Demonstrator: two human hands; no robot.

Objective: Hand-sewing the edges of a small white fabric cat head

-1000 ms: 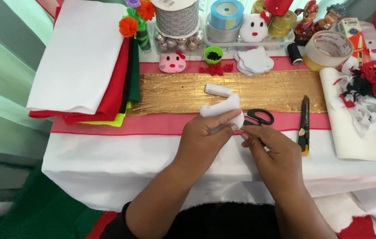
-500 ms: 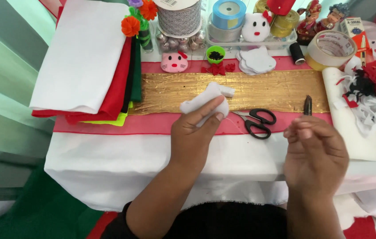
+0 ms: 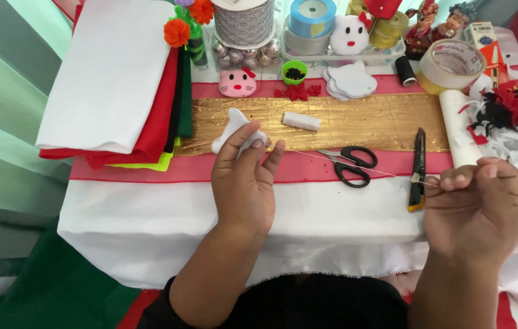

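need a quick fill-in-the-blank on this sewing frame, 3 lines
1. The left hand holds a ____ felt piece.
2. A thin thread runs from that piece to the ____ hand.
3. The scissors have ____ handles.
Missing words: white; right; black

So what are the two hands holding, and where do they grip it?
The left hand pinches a white felt piece by its lower edge. The right hand pinches the end of a thread stretched from the felt.
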